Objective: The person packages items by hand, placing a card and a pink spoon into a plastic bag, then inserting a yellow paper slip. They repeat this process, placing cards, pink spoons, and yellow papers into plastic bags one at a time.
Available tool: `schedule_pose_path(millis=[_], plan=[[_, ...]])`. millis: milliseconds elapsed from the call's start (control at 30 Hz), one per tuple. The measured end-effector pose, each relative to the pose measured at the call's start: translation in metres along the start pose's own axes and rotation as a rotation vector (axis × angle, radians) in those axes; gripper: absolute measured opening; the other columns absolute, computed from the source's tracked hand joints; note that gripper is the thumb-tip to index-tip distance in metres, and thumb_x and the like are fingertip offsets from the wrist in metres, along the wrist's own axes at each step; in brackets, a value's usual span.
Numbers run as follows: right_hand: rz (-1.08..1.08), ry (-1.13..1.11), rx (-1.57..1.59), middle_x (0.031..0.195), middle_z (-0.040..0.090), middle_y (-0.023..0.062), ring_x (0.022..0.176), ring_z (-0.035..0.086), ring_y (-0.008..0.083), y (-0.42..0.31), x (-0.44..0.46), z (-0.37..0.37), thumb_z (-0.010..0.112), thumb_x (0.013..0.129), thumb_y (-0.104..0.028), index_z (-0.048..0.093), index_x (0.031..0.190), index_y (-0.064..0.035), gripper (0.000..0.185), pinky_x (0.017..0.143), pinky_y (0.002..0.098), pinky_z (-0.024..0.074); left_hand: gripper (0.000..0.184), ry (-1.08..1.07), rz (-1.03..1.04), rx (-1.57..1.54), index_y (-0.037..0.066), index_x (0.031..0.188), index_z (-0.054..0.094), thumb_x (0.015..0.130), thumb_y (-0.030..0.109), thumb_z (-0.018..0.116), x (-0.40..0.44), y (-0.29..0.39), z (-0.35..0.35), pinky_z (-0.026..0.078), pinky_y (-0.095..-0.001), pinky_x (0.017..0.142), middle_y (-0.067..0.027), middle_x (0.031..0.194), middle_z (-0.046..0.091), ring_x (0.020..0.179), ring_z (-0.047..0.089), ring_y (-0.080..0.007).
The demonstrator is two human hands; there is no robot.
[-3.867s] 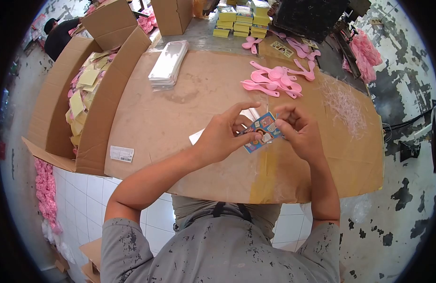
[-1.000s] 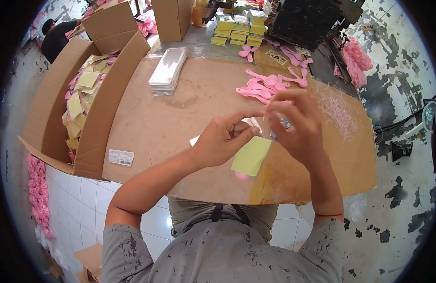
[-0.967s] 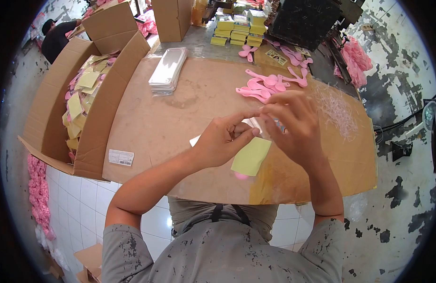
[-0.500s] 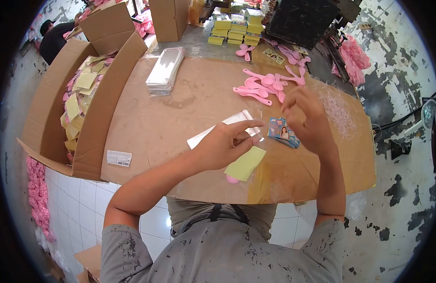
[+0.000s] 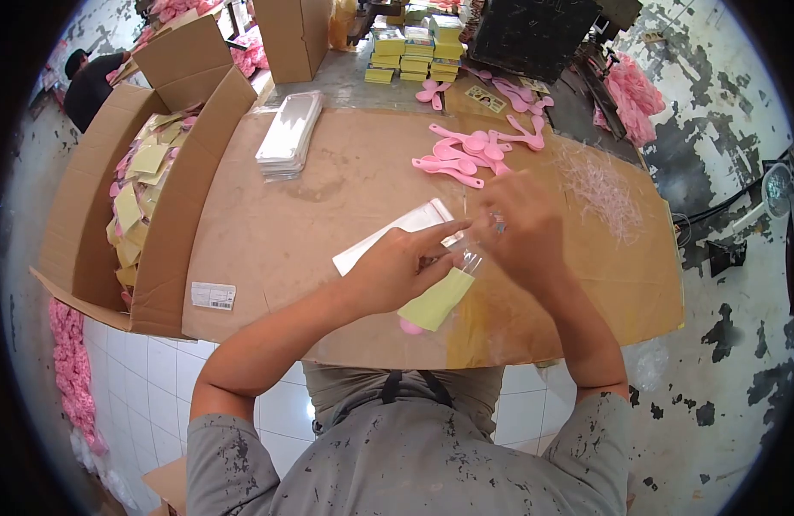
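Note:
My left hand (image 5: 395, 268) pinches the top of a clear plastic bag between thumb and fingers. Inside the bag is a pale yellow card (image 5: 436, 301), and a bit of pink plastic (image 5: 410, 328) shows below it. My right hand (image 5: 524, 228) is beside the bag's mouth, smeared by motion, so its grip is unclear. Behind it, the small printed cards (image 5: 498, 221) are mostly hidden. Under my left hand lies a stack of clear-and-white plastic bags (image 5: 384, 238). Farther back is a pile of pink measuring spoons (image 5: 467, 153).
An open cardboard box (image 5: 186, 206) of packed bags stands at left. Another bag stack (image 5: 291, 136) lies near it. Yellow card stacks (image 5: 414, 53) and a black box (image 5: 530, 39) are at the back. Clear plastic strips (image 5: 599, 189) lie at right. A person (image 5: 91, 82) is far left.
My right hand has come down and left from above the printed cards to the bag's mouth. My left hand keeps its pinch on the bag. The view has shifted slightly.

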State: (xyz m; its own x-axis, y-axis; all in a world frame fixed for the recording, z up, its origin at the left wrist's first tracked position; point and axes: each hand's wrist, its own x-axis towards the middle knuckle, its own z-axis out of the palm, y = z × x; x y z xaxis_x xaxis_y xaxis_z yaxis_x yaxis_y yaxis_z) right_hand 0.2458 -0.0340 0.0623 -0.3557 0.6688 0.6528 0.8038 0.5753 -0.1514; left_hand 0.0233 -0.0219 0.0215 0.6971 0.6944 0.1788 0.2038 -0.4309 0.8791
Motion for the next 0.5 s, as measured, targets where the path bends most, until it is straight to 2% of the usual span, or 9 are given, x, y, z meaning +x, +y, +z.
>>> schedule_pose_path(millis=[67, 133, 167, 200, 267, 300, 367, 433, 500], plan=[[0.328, 0.045, 0.337, 0.088, 0.06, 0.0054, 0.083, 0.06, 0.016, 0.03, 0.0, -0.016, 0.071, 0.086, -0.011, 0.064, 0.092, -0.0019, 0.013, 0.07, 0.033, 0.0461, 0.043, 0.008, -0.031, -0.158, 0.0, 0.145, 0.056, 0.104, 0.007, 0.063, 0.002, 0.001, -0.004, 0.056, -0.0262, 0.08, -0.0119, 0.097, 0.079, 0.085, 0.07, -0.0073], [0.647, -0.119, 0.801, 0.086, 0.06, 0.0027, 0.074, 0.059, 0.0126, 0.083, -0.013, -0.054, 0.065, 0.095, -0.011, 0.063, 0.097, 0.0008, 0.012, 0.066, 0.0301, 0.0473, 0.04, 0.048, -0.069, -0.396, 0.0, 0.146, 0.055, 0.106, 0.006, 0.06, 0.005, -0.004, -0.003, 0.054, -0.0253, 0.082, -0.01, 0.103, 0.078, 0.091, 0.069, -0.0071], [0.775, -0.175, 0.948, 0.089, 0.062, 0.0044, 0.077, 0.061, 0.0146, 0.112, -0.022, -0.07, 0.064, 0.095, -0.01, 0.063, 0.103, 0.001, 0.013, 0.069, 0.0311, 0.0492, 0.039, 0.069, -0.089, -0.516, 0.0, 0.146, 0.055, 0.107, 0.006, 0.058, 0.006, -0.005, -0.003, 0.053, -0.0249, 0.082, -0.009, 0.105, 0.077, 0.094, 0.068, -0.007], [0.825, -0.155, 0.897, 0.092, 0.064, 0.006, 0.08, 0.063, 0.0167, 0.149, -0.038, -0.081, 0.064, 0.095, -0.008, 0.063, 0.109, 0.0011, 0.017, 0.073, 0.032, 0.0511, 0.04, 0.07, -0.091, -0.506, -0.001, 0.146, 0.054, 0.107, 0.006, 0.059, 0.007, -0.006, -0.005, 0.054, -0.025, 0.083, -0.0099, 0.106, 0.077, 0.095, 0.069, -0.0075], [0.818, -0.049, 0.49, 0.099, 0.069, 0.0092, 0.086, 0.067, 0.0208, 0.232, -0.079, -0.094, 0.064, 0.096, -0.006, 0.064, 0.121, 0.0015, 0.026, 0.079, 0.0339, 0.0549, 0.041, 0.07, -0.094, -0.479, -0.001, 0.148, 0.052, 0.107, 0.006, 0.059, 0.007, -0.007, -0.012, 0.054, -0.0252, 0.085, -0.0117, 0.108, 0.077, 0.096, 0.07, -0.0084], [0.732, -0.016, 0.193, 0.102, 0.071, 0.0108, 0.088, 0.07, 0.0229, 0.26, -0.101, -0.093, 0.064, 0.096, -0.005, 0.064, 0.127, 0.0016, 0.031, 0.083, 0.0348, 0.0568, 0.042, 0.086, -0.083, -0.524, -0.002, 0.148, 0.052, 0.108, 0.006, 0.058, 0.007, -0.006, -0.011, 0.054, -0.0257, 0.086, -0.0125, 0.109, 0.078, 0.097, 0.07, -0.0088], [0.496, 0.052, -0.592, 0.109, 0.072, 0.0105, 0.098, 0.07, 0.0219, 0.266, -0.124, -0.086, 0.062, 0.097, -0.001, 0.064, 0.13, -0.0003, 0.033, 0.087, 0.0366, 0.0558, 0.043, 0.115, -0.063, -0.611, -0.002, 0.149, 0.05, 0.108, 0.007, 0.058, 0.008, -0.008, -0.005, 0.055, -0.0265, 0.088, -0.014, 0.111, 0.078, 0.098, 0.071, -0.0097], [0.344, 0.089, -0.857, 0.114, 0.072, 0.0121, 0.104, 0.069, 0.0239, 0.253, -0.126, -0.086, 0.063, 0.096, -0.001, 0.064, 0.132, -0.0017, 0.036, 0.091, 0.039, 0.0548, 0.044, 0.114, -0.045, -0.582, -0.003, 0.15, 0.049, 0.108, 0.008, 0.057, 0.01, -0.014, -0.003, 0.056, -0.0275, 0.089, -0.0155, 0.112, 0.078, 0.1, 0.072, -0.0111], [0.332, 0.087, -0.612, 0.117, 0.072, 0.0158, 0.108, 0.068, 0.0288, 0.184, -0.088, -0.08, 0.067, 0.096, -0.006, 0.064, 0.135, -0.0026, 0.04, 0.093, 0.042, 0.054, 0.043, 0.118, -0.07, -0.55, -0.003, 0.15, 0.049, 0.109, 0.009, 0.056, 0.01, -0.017, -0.001, 0.057, -0.0284, 0.09, -0.016, 0.113, 0.077, 0.101, 0.072, -0.0122]])
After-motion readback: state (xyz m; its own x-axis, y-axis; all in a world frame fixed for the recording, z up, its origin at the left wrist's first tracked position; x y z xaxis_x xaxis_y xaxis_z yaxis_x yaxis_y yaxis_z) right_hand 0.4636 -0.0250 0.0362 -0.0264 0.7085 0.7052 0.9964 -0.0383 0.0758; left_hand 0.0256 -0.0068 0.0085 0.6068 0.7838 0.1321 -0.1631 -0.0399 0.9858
